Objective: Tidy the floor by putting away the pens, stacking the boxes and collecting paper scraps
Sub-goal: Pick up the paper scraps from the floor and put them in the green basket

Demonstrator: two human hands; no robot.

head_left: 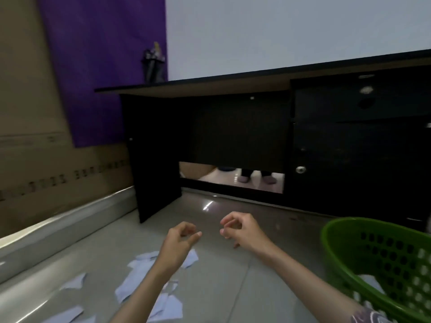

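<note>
Several white paper scraps [130, 285] lie scattered on the grey tiled floor at the lower left. My left hand [179, 241] hovers above them with its fingers loosely curled and nothing in it. My right hand [240, 228] is raised beside it, a little to the right, fingers also loosely curled and empty. A green plastic basket [349, 250] stands at the right with a few white scraps [370, 282] inside. A dark pen holder [154, 64] with pens in it stands on the left end of the black desk [210, 85].
The desk's side panel [154, 159] and drawer unit [359, 148] rise just ahead. Cardboard [35, 159] lines the left wall above a grey skirting [70, 220]. Another person's feet [256, 178] show through the gap under the desk.
</note>
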